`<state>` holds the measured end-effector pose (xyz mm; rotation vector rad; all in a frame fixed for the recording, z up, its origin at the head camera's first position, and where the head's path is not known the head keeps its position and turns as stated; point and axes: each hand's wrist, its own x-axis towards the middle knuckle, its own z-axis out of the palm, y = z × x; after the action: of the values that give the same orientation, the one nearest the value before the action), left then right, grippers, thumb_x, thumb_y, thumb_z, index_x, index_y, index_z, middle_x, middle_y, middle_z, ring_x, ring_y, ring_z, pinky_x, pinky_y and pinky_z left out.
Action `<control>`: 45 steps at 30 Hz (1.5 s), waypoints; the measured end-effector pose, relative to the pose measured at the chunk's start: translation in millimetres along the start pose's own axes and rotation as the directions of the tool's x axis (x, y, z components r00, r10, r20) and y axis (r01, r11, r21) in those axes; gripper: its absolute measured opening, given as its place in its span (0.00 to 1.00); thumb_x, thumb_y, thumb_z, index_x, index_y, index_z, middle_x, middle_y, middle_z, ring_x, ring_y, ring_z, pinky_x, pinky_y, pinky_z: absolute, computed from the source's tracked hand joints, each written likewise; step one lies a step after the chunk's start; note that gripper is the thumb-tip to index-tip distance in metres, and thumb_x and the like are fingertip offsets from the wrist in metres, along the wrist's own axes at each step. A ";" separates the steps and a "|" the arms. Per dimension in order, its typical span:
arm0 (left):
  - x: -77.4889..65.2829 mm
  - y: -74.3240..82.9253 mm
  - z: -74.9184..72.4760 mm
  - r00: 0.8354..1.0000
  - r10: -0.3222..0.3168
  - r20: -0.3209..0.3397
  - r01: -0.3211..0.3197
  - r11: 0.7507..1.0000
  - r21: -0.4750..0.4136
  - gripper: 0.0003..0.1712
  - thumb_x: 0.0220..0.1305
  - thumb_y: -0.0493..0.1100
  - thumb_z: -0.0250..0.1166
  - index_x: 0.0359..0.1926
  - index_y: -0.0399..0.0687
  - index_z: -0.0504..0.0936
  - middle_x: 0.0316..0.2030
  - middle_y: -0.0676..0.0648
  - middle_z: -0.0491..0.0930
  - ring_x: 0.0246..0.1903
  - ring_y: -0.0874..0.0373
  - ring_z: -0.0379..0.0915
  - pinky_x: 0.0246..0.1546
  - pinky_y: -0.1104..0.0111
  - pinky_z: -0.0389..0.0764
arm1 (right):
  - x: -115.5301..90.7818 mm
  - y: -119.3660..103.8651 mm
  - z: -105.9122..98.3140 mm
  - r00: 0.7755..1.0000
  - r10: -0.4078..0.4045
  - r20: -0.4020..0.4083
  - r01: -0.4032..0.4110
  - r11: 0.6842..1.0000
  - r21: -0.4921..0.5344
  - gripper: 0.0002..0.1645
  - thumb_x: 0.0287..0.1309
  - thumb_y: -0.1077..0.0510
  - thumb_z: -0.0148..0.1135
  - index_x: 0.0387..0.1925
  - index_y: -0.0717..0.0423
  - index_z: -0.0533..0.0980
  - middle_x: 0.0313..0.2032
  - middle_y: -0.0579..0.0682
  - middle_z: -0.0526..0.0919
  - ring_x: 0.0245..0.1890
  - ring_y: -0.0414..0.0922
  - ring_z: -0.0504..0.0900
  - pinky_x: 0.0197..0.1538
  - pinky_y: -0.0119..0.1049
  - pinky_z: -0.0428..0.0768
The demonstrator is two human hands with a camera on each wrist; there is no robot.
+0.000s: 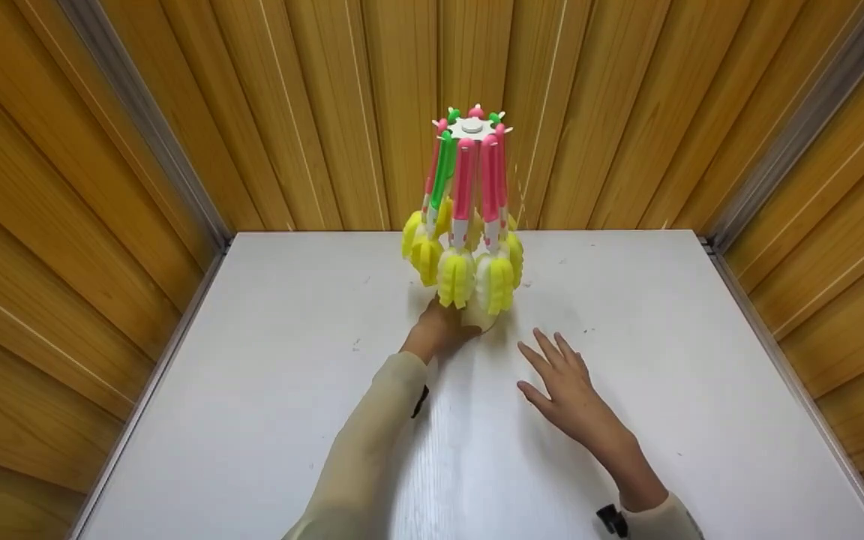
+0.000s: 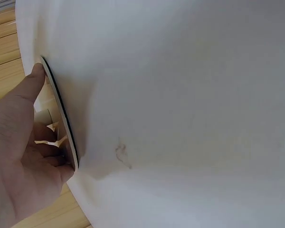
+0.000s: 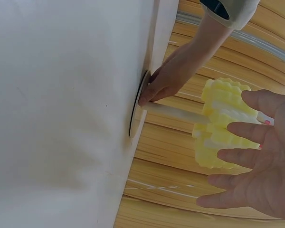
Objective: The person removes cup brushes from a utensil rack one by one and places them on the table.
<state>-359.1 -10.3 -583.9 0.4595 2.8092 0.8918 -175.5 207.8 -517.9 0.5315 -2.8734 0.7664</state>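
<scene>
A white rotating stand (image 1: 472,127) holds several sponge brushes (image 1: 456,277) with pink or green handles, their yellow heads hanging down. My left hand (image 1: 438,331) grips the stand's round base (image 2: 61,114) at its edge, thumb on one side and curled fingers on the other. In the left wrist view a dark line runs along the base's rim, close over the table. From the right wrist view, a pale pole (image 3: 178,113) rises from the base to the yellow heads. My right hand (image 1: 571,394) hovers to the right of the stand, fingers spread, holding nothing.
The white table (image 1: 282,360) bears a few small marks. Wood-patterned panels (image 1: 312,112) stand behind it and at both sides, with metal rails (image 1: 154,120) at the corners. The stand is near the table's far edge.
</scene>
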 end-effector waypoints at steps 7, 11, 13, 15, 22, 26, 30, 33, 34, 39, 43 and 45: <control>3.3 -6.4 6.7 0.999 0.030 -0.022 -0.029 0.999 0.045 0.47 0.62 0.58 0.73 0.73 0.48 0.60 0.65 0.46 0.69 0.68 0.56 0.63 0.73 0.64 0.60 | 2.2 -0.9 -2.1 1.000 -0.013 0.010 0.013 1.000 0.005 0.37 0.68 0.52 0.66 0.73 0.56 0.67 0.76 0.63 0.58 0.75 0.69 0.53 0.68 0.75 0.54; 1.5 -5.8 8.5 0.999 0.030 -0.026 -0.028 0.998 0.062 0.50 0.63 0.58 0.72 0.76 0.50 0.56 0.70 0.47 0.65 0.70 0.55 0.60 0.75 0.63 0.56 | 7.2 -3.9 -5.8 1.000 -0.023 0.006 0.023 1.000 0.010 0.37 0.67 0.53 0.66 0.73 0.57 0.66 0.75 0.63 0.60 0.75 0.69 0.54 0.68 0.75 0.56; 0.5 -5.6 8.9 1.000 0.019 -0.014 -0.018 0.997 0.071 0.51 0.63 0.59 0.71 0.77 0.51 0.53 0.71 0.48 0.63 0.71 0.54 0.58 0.76 0.62 0.55 | 11.5 -6.1 -9.3 1.000 -0.029 -0.010 0.029 1.000 0.010 0.37 0.67 0.54 0.66 0.73 0.58 0.67 0.75 0.63 0.61 0.74 0.69 0.56 0.68 0.72 0.58; 1.0 -6.4 9.6 1.000 0.004 0.007 -0.004 0.996 0.088 0.53 0.64 0.61 0.69 0.79 0.53 0.51 0.73 0.48 0.61 0.72 0.54 0.57 0.76 0.61 0.54 | 16.4 -7.8 -13.5 0.999 -0.025 -0.031 0.025 1.000 0.018 0.36 0.68 0.54 0.66 0.73 0.59 0.67 0.74 0.63 0.63 0.73 0.69 0.59 0.69 0.70 0.60; 4.4 -10.5 12.6 1.000 0.021 0.004 -0.021 0.997 0.071 0.55 0.63 0.62 0.70 0.79 0.57 0.48 0.74 0.49 0.58 0.73 0.55 0.55 0.76 0.62 0.53 | 35.9 -9.3 -28.3 0.995 0.028 -0.099 -0.023 0.998 0.055 0.33 0.70 0.56 0.63 0.71 0.61 0.68 0.71 0.63 0.67 0.71 0.64 0.65 0.69 0.62 0.67; 3.6 -10.7 11.2 0.999 0.036 0.002 -0.036 0.997 0.073 0.54 0.63 0.62 0.70 0.79 0.55 0.48 0.74 0.47 0.59 0.73 0.54 0.55 0.76 0.62 0.53 | 45.7 -11.0 -35.3 0.992 0.038 -0.118 -0.030 0.997 0.072 0.32 0.70 0.55 0.62 0.72 0.59 0.68 0.72 0.61 0.67 0.72 0.62 0.65 0.69 0.61 0.67; 3.2 -10.3 9.1 0.998 0.058 0.012 -0.059 0.990 0.125 0.51 0.66 0.61 0.67 0.79 0.48 0.51 0.73 0.44 0.61 0.74 0.51 0.53 0.76 0.59 0.52 | 53.9 -14.5 -41.9 0.988 0.045 -0.148 -0.030 0.994 0.103 0.32 0.71 0.55 0.61 0.72 0.60 0.67 0.72 0.61 0.67 0.72 0.61 0.64 0.70 0.61 0.66; 2.5 -10.2 10.7 0.999 0.039 0.031 -0.044 0.986 0.159 0.51 0.67 0.63 0.65 0.79 0.46 0.51 0.73 0.43 0.60 0.74 0.51 0.52 0.76 0.59 0.51 | 59.6 -17.3 -45.1 0.981 0.056 -0.185 -0.032 0.991 0.133 0.31 0.72 0.56 0.60 0.72 0.61 0.68 0.72 0.60 0.67 0.72 0.60 0.64 0.71 0.60 0.65; 1.9 -9.8 11.1 0.999 0.026 0.038 -0.032 0.987 0.159 0.52 0.67 0.64 0.64 0.79 0.46 0.49 0.74 0.43 0.59 0.74 0.51 0.51 0.77 0.60 0.50 | 61.9 -18.3 -45.8 0.979 0.059 -0.197 -0.031 0.990 0.141 0.31 0.72 0.56 0.60 0.71 0.61 0.68 0.72 0.60 0.68 0.72 0.60 0.65 0.71 0.60 0.64; -3.7 -5.5 11.3 0.999 0.015 0.044 -0.023 0.982 0.185 0.56 0.67 0.64 0.61 0.81 0.44 0.42 0.77 0.41 0.53 0.76 0.51 0.46 0.78 0.59 0.44 | 75.7 -23.8 -47.0 0.961 0.061 -0.272 -0.006 0.980 0.196 0.30 0.72 0.57 0.60 0.71 0.61 0.69 0.70 0.58 0.71 0.71 0.58 0.67 0.71 0.56 0.66; -7.4 -2.7 6.6 0.999 0.032 0.029 -0.037 0.985 0.167 0.57 0.66 0.62 0.64 0.81 0.46 0.42 0.77 0.43 0.52 0.76 0.53 0.46 0.78 0.58 0.45 | 90.3 -29.4 -47.0 0.941 0.060 -0.332 0.023 0.971 0.240 0.28 0.71 0.60 0.60 0.70 0.61 0.70 0.68 0.58 0.73 0.70 0.56 0.70 0.71 0.53 0.68; -7.4 -3.1 6.2 0.999 0.030 0.028 -0.034 0.985 0.170 0.57 0.65 0.63 0.65 0.81 0.48 0.41 0.77 0.45 0.52 0.76 0.55 0.46 0.78 0.57 0.46 | 98.4 -31.5 -46.8 0.934 0.056 -0.352 0.038 0.966 0.254 0.28 0.70 0.61 0.60 0.69 0.62 0.70 0.67 0.59 0.74 0.69 0.56 0.71 0.70 0.52 0.69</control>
<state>-351.4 -11.9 -590.2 0.5365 2.8753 0.6486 -254.5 176.0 -443.0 0.3593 -2.4584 1.1198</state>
